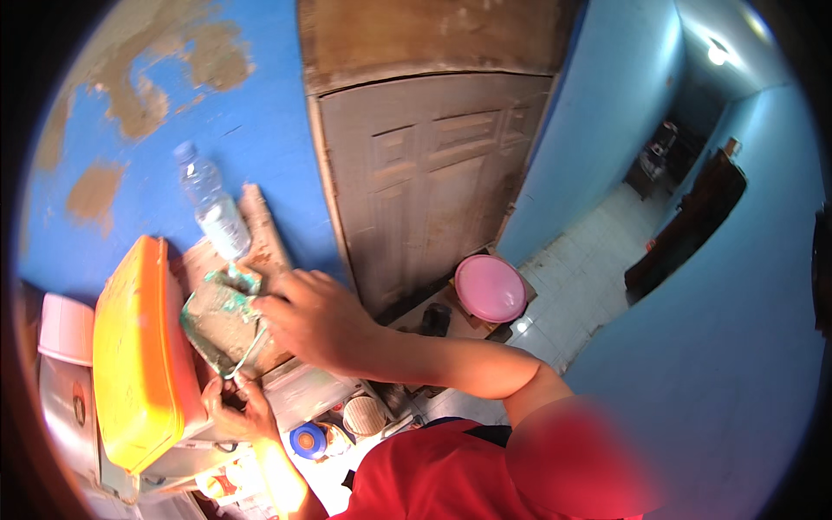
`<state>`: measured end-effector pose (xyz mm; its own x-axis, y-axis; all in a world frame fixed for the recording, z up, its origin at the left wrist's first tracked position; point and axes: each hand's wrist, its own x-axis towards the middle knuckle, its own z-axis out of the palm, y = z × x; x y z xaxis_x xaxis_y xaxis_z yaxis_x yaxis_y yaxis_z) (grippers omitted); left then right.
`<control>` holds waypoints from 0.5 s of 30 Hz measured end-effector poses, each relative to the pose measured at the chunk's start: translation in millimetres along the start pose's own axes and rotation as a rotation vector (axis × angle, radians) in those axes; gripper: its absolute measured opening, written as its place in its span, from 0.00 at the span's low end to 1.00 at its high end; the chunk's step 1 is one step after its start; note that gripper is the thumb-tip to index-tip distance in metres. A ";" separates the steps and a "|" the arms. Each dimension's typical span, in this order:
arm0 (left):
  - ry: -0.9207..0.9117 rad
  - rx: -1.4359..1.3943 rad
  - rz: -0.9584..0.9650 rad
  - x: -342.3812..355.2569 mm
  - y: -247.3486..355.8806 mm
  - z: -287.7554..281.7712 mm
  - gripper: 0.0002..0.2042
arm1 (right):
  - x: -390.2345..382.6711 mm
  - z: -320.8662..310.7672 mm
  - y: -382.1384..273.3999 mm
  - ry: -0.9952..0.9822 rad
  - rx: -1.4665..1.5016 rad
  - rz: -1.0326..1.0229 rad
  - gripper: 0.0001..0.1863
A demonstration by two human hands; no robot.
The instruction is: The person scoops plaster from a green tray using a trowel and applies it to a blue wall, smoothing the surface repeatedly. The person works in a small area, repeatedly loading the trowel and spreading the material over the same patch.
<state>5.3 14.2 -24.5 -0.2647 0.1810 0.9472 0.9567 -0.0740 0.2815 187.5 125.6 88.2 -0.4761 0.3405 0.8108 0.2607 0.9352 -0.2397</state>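
Well, green-edged container (204, 347), grey-brown inside

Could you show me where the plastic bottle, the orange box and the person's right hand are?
Plastic bottle (211, 203): head view, middle of its body.
Orange box (139, 355): head view, its broad side.
Right hand (308, 319): head view, back of the hand.

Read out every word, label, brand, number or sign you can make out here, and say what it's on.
Nothing can be read.
Clear bottle: pale label, too blurred.
Blue round lid: central mark, too small.
Shiny silvery thing at far left: dark mark, too small.
Dusty green-edged piece being handled: no lettering visible.
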 end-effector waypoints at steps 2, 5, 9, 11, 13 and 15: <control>0.003 -0.033 0.002 -3.5 -6.9 -6.2 0.17 | 2.1 -3.3 -3.7 0.039 0.062 -0.011 0.15; 0.021 0.047 0.088 7.9 0.7 -0.3 0.19 | 8.7 -24.4 -7.0 0.001 0.031 0.076 0.14; -0.040 0.024 0.038 3.9 1.9 -3.3 0.19 | 7.4 -20.8 -2.2 -0.017 0.040 0.036 0.15; -0.039 0.018 0.062 8.7 6.3 -7.9 0.20 | 9.7 -24.0 -8.1 -0.016 0.050 0.036 0.13; -0.055 -0.005 0.049 14.2 11.3 -11.3 0.21 | 10.9 -25.0 -12.9 -0.023 0.073 0.075 0.12; -0.055 -0.003 0.040 13.3 11.3 -10.9 0.22 | 14.1 -26.3 -17.1 -0.019 0.069 0.083 0.12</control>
<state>11.3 5.1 -7.1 -0.2190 0.2319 0.9478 0.9660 -0.0851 0.2441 198.4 111.8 117.8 -0.4718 0.4179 0.7764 0.2416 0.9081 -0.3420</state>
